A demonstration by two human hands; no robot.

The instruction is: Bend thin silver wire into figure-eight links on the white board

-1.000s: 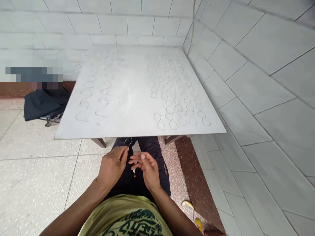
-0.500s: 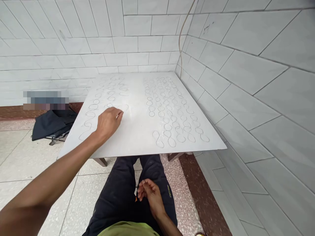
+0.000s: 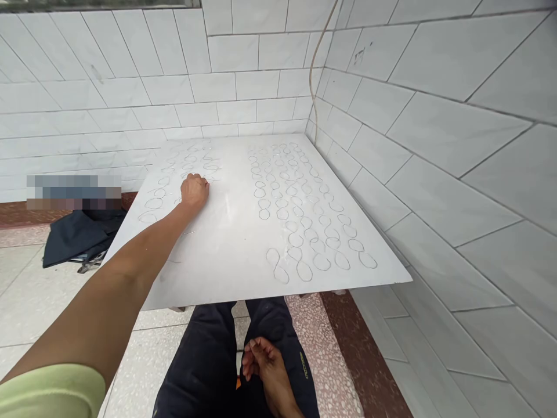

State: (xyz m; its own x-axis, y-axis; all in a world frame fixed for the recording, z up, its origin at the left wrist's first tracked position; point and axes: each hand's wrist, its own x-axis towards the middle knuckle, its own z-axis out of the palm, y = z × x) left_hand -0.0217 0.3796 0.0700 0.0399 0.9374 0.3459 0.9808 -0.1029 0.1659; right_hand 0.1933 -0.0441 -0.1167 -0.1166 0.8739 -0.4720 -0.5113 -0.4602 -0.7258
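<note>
"Where's your left hand (image 3: pixel 195 190)?"
"Bunched up over the white tabletop (image 3: pixel 226 255), near thin curly strands (image 3: pixel 299 260). Your right hand (image 3: pixel 266 361) curls above your dark trousers (image 3: pixel 195 360) (I can't tell if either pinches anything)."

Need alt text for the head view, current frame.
The left hand is over a white table, among rows of thin loops; more rows stand on the right. The right hand, half curled, is above dark trousers.

Loops (image 3: pixel 300 260) lay right and left on the tabletop (image 3: pixel 235 238), the left hand (image 3: pixel 194 190) among those left, a wall (image 3: pixel 235 86) behind
</note>
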